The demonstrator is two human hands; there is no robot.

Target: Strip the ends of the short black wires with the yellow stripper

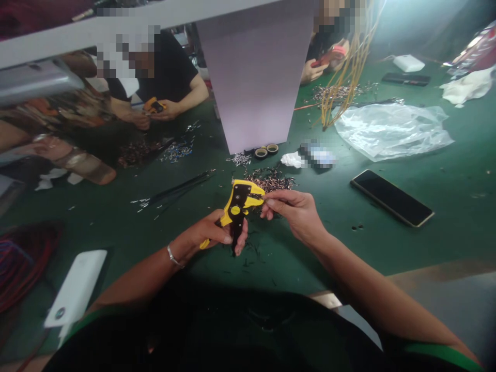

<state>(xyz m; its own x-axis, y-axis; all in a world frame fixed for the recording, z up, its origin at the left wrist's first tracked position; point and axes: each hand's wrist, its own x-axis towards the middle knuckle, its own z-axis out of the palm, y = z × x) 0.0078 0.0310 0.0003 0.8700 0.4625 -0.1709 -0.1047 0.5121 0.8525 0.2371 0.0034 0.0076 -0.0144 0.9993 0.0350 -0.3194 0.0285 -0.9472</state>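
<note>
My left hand (pixel 220 233) is wrapped round the handles of a yellow and black wire stripper (pixel 235 209), whose jaws point right. At those jaws, my right hand (pixel 289 206) pinches something too small to make out. Just behind the tool lies a pile of short dark pieces with copper-coloured ends (pixel 273 181). Dark scraps are scattered on the green table (pixel 294 258) below my hands. A bundle of long black wires (pixel 180 188) with pale ends rests to the left.
A phone (pixel 392 198) and a clear plastic bag (pixel 393 132) lie right. Tape rolls (pixel 266 151) sit before an upright panel (pixel 258 77). A white power bank (pixel 76 288) is front left. Across the table, other people's hands hold tools; yellow wires (pixel 351 67) hang at back right.
</note>
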